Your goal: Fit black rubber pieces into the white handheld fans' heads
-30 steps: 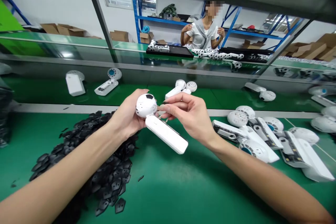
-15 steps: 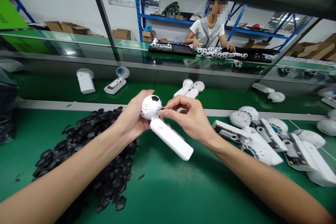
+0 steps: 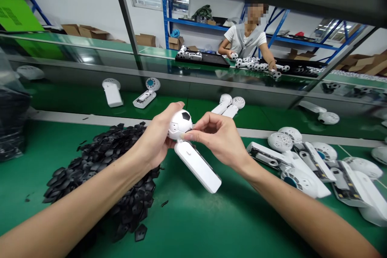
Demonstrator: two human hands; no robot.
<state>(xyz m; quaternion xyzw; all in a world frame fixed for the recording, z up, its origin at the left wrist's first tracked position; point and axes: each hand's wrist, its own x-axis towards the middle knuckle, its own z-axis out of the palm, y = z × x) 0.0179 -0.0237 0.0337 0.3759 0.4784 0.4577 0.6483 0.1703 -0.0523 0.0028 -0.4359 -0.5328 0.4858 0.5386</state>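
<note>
My left hand [image 3: 159,139] is closed around the round head of a white handheld fan [image 3: 198,167], patterned like a football with a black pentagon on top. Its long white handle slants down to the right, above the green work surface. My right hand [image 3: 222,137] pinches a small black pentagon piece against the right side of the head; thumb and fingers hide most of it. Left of the fan, partly behind my left forearm, lies a heap of loose black pentagon pieces [image 3: 102,153].
Several white fans [image 3: 281,142], some with open handles, are piled at the right. More fans [image 3: 112,93] lie on the green conveyor belt [image 3: 187,109] beyond the pale ledge. A dark plastic bag [image 3: 12,117] stands at the left. Across the line a co-worker [image 3: 246,40] handles football-patterned fans.
The view has shifted slightly, so most things sit further right. My right fingers are now pressed closer to the fan head, covering more of the black piece. The co-worker's hands have moved.
</note>
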